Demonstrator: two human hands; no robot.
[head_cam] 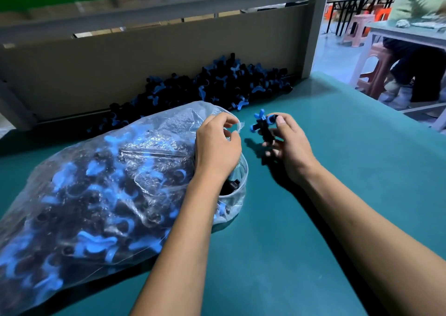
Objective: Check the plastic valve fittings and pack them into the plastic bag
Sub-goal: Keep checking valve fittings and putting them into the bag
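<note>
Crinkly clear bag, black-and-blue fittings

Dim bluish light, glare on bag, blurred, bowed edges

My green table mat meets a grey back panel; beyond, pink stools and a seated person.

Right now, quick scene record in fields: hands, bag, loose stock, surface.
left hand: left hand pinches the rim of the plastic bag, holding its mouth open
right hand: right hand grips black-and-blue valve fittings just right of the bag mouth
bag: lying on its side, largely filled with fittings
loose stock: pile of fittings against the back board
surface: green table
</note>
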